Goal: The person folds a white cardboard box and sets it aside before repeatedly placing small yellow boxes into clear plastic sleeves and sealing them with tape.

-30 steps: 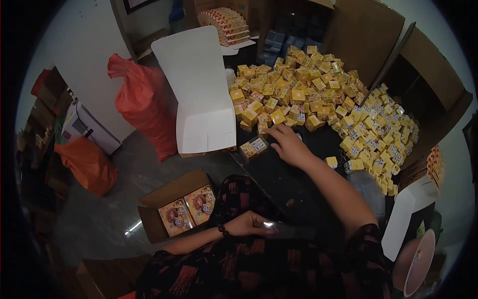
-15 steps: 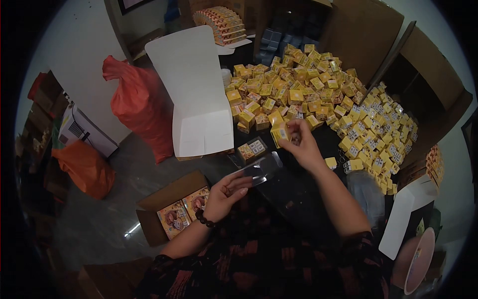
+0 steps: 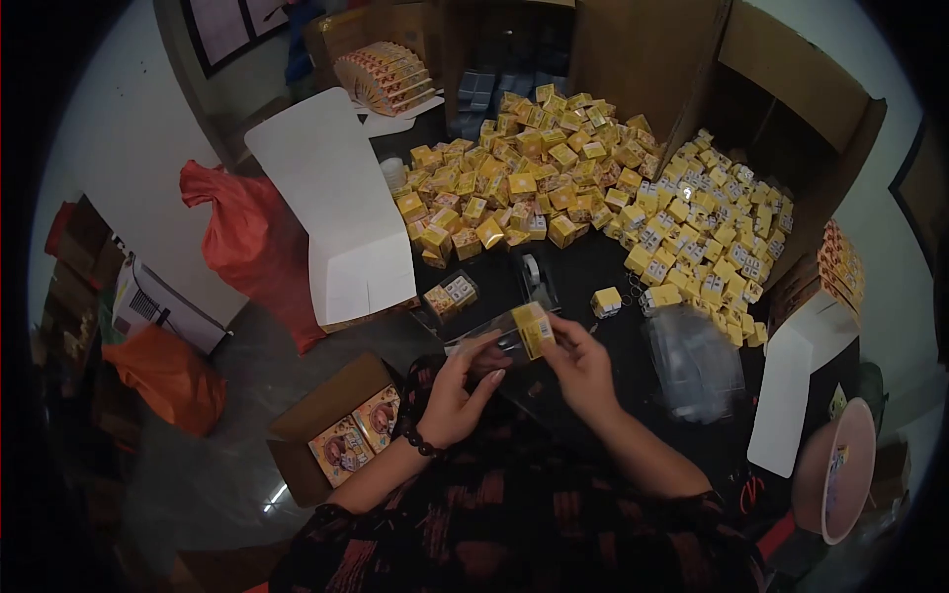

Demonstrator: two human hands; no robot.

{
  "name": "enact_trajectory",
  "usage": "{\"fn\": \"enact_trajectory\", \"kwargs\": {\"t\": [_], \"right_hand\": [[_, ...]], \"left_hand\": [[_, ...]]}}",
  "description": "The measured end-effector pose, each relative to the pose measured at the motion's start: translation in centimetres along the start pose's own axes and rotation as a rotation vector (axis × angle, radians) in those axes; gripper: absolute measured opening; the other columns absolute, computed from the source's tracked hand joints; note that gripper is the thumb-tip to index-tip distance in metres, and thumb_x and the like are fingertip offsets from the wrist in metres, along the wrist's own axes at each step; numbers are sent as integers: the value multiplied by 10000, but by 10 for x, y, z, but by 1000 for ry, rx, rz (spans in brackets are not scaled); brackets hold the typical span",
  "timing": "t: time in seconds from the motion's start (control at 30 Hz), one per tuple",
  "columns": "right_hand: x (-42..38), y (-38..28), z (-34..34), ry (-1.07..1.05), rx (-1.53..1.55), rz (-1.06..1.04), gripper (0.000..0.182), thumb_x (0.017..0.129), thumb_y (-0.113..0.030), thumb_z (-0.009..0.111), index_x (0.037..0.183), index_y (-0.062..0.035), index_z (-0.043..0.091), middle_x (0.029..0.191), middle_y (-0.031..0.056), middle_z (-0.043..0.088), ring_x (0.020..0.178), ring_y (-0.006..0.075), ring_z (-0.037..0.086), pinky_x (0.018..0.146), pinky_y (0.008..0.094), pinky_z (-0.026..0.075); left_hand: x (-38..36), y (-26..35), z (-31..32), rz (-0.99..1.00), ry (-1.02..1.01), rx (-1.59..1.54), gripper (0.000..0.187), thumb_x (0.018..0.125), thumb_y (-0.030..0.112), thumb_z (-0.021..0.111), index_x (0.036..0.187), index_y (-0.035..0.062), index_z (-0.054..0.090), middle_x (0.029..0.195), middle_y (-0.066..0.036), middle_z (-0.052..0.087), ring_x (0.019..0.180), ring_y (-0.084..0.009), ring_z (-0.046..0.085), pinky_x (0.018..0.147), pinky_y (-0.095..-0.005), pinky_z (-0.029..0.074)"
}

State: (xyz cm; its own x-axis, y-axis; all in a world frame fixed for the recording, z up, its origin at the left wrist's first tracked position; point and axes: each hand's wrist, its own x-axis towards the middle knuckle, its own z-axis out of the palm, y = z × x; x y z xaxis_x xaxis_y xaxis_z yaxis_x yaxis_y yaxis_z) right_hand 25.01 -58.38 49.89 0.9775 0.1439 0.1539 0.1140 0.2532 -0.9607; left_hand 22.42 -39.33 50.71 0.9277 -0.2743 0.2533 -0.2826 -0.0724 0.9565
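My right hand (image 3: pixel 583 364) grips a small yellow box (image 3: pixel 534 328) just above the dark table (image 3: pixel 593 287). My left hand (image 3: pixel 457 388) holds a clear plastic sleeve (image 3: pixel 486 341) right against that box; the box's end meets the sleeve's mouth. A filled clear pack of small boxes (image 3: pixel 450 295) lies on the table beyond my hands. A big heap of yellow boxes (image 3: pixel 534 183) covers the far half of the table, with a second heap (image 3: pixel 707 242) to the right. One loose yellow box (image 3: pixel 606 301) lies near my right hand.
A tall white carton (image 3: pixel 331 212) stands open at the table's left edge. An open brown carton with printed packs (image 3: pixel 346 430) sits on the floor. Red (image 3: pixel 242 247) and orange sacks (image 3: pixel 163 376) lie left. A stack of clear sleeves (image 3: pixel 692 361) and another white carton (image 3: pixel 791 390) are right.
My right hand picked a yellow box from the heap and drew it toward me. My left hand lifted the clear sleeve from my lap up to meet the box.
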Motion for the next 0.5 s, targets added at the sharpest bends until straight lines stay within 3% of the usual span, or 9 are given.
{"fn": "enact_trajectory", "kwargs": {"t": [0.1, 0.13, 0.2, 0.23, 0.3, 0.37, 0.4, 0.43, 0.5], "right_hand": [[-11, 16, 3, 126, -575, -366, 472, 910, -56, 569, 1344, -19, 389, 1231, 126, 514, 1088, 175, 541, 923, 284, 450], [-13, 19, 7, 134, -571, -367, 472, 910, -56, 569, 1344, -19, 389, 1231, 126, 514, 1088, 175, 541, 923, 284, 450], [-20, 10, 18, 377, 29, -212, 483, 926, -19, 514, 1358, -20, 297, 1267, 124, 464, 1170, 194, 479, 945, 288, 429], [-21, 9, 15, 381, 32, -213, 483, 926, -19, 514, 1358, -20, 297, 1267, 124, 464, 1170, 194, 479, 945, 288, 429], [-27, 6, 4, 231, 531, 132, 490, 924, -12, 507, 1347, -39, 261, 1231, 113, 478, 1135, 202, 498, 955, 292, 425], [-28, 9, -11, 194, 380, 70, 476, 921, -13, 514, 1337, -45, 286, 1236, 112, 476, 1126, 198, 502, 960, 295, 422], [-27, 9, -15, 144, 233, 15, 461, 918, -15, 520, 1328, -52, 312, 1241, 112, 473, 1118, 194, 506, 965, 297, 418], [-29, 9, -16, 147, 237, 14, 461, 918, -15, 520, 1328, -52, 312, 1241, 112, 473, 1118, 194, 506, 965, 297, 418], [-36, 0, -9, -75, 78, -27, 399, 908, -10, 536, 1281, -47, 402, 1230, 113, 479, 1136, 189, 500, 969, 298, 414]], "left_hand": [[-2, -10, 13, 52, 41, -30, 471, 895, -16, 540, 1345, 23, 406, 1212, -128, 522, 1059, -177, 589, 907, -293, 458], [-3, -10, 19, 59, 42, -119, 460, 903, -8, 531, 1344, 22, 408, 1233, -131, 513, 1056, -174, 590, 903, -288, 459], [-6, -7, 23, 60, 39, -204, 448, 910, 0, 521, 1344, 21, 410, 1254, -133, 503, 1052, -170, 591, 899, -283, 459], [-6, -2, 24, 21, -58, -224, 451, 917, 24, 527, 1350, 20, 401, 1275, -133, 493, 1059, -171, 587, 909, -282, 453], [-8, 5, 15, -25, -166, -250, 456, 924, 48, 533, 1357, 20, 393, 1296, -132, 484, 1065, -173, 583, 920, -281, 446], [-9, 11, -20, -32, -722, 225, 483, 929, 105, 556, 1367, 21, 371, 1340, -126, 456, 1094, -178, 566, 936, -293, 442], [-8, 24, -26, -561, -623, 200, 480, 901, 104, 606, 1333, 27, 412, 1309, -118, 475, 1109, -181, 557, 922, -300, 458], [-5, 23, -20, -563, -626, 204, 480, 901, 104, 606, 1333, 27, 412, 1309, -118, 475, 1109, -181, 557, 922, -300, 458], [-4, 20, 3, -16, -64, 47, 423, 864, 60, 645, 1255, 28, 487, 1256, -101, 500, 1094, -165, 561, 838, -269, 503]]}}
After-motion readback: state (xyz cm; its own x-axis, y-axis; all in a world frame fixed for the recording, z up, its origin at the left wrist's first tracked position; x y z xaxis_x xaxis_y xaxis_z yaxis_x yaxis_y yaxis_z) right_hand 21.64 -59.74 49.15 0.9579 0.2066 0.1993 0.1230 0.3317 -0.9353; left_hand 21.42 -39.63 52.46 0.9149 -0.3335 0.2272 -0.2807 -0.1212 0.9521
